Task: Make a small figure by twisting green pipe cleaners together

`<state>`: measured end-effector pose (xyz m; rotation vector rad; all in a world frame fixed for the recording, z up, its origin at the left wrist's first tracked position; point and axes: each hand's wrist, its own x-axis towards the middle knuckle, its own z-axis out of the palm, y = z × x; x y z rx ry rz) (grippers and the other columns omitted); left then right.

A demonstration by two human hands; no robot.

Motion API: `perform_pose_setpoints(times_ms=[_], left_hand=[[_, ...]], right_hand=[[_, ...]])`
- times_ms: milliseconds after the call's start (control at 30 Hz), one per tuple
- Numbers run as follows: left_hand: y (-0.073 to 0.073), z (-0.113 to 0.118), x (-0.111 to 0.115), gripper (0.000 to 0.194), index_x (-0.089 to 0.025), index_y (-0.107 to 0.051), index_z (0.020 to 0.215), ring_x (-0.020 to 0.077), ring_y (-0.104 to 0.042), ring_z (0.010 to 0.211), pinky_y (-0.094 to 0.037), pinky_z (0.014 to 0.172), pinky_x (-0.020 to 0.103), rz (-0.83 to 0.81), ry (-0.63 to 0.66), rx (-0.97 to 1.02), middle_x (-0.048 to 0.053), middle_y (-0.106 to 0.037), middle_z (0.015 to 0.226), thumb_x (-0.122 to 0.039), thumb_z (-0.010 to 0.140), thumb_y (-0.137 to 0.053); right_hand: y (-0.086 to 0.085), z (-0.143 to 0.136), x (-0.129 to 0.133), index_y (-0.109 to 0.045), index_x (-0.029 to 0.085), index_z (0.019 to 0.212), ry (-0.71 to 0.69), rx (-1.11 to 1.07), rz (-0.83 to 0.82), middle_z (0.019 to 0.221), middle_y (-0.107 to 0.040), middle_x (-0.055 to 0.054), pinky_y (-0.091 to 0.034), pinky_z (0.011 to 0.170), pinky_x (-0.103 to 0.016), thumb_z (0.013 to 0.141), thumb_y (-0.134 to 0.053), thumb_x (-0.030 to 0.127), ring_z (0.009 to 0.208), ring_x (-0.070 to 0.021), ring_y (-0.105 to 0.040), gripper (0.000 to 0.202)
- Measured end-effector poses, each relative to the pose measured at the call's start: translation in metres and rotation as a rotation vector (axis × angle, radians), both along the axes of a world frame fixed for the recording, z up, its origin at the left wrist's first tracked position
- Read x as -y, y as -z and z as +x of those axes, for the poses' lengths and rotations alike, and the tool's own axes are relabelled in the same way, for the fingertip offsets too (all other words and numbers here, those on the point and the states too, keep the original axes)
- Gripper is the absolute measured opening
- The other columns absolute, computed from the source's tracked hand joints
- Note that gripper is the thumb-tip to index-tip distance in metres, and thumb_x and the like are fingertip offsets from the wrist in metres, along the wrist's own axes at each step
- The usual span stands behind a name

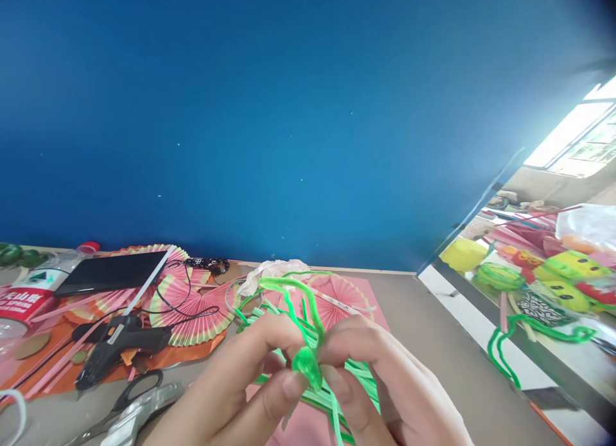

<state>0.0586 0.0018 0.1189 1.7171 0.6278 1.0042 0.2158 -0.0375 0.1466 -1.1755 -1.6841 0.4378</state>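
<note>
- Head view: your left hand (260,375) and right hand (370,375) pinch a green fuzzy piece (307,368) between fingertips, above green strips (359,385).
- Left of them, a black glue gun (120,343) lies near scissors (128,394).

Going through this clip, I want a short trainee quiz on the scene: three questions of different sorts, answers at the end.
1. True or false: the left hand and the right hand both have fingertips on the bright green fuzzy piece.
2. What colour is the cap of the bottle?
A) blue
B) red
C) white
3. Fill in the blank: seen by the person, the black glue gun lies to the ____ of both hands.

Key: 1 true; 2 B; 3 left
</note>
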Motion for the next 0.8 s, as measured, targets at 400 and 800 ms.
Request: perform_pose_setpoints(times_ms=[400, 800], left_hand=[[-0.013, 0.003, -0.006, 0.015, -0.025, -0.051, 0.081, 0.0095, -0.054, 0.057, -0.042, 0.055, 0.017, 0.421, -0.201, -0.318, -0.006, -0.057, 0.064, -0.012, 0.084, -0.045], [-0.006, -0.006, 0.001, 0.032, -0.024, -0.056, 0.105, 0.0202, -0.063, 0.089, -0.048, 0.074, 0.023, 0.635, -0.307, -0.597, 0.003, -0.068, 0.097, -0.011, 0.078, -0.045]], right_hand=[[-0.008, 0.008, -0.006, -0.054, 0.022, 0.077, -0.078, 0.024, -0.294, 0.069, -0.061, 0.006, -0.045, 0.059, -0.017, 0.084, -0.053, 0.015, 0.063, -0.0096, -0.057, 0.011], [-0.004, 0.013, -0.008, -0.058, 0.025, 0.085, 0.006, 0.195, -0.270, 0.082, -0.066, 0.007, -0.045, 0.065, -0.017, 0.083, -0.055, 0.013, 0.072, -0.0088, -0.061, 0.013]])
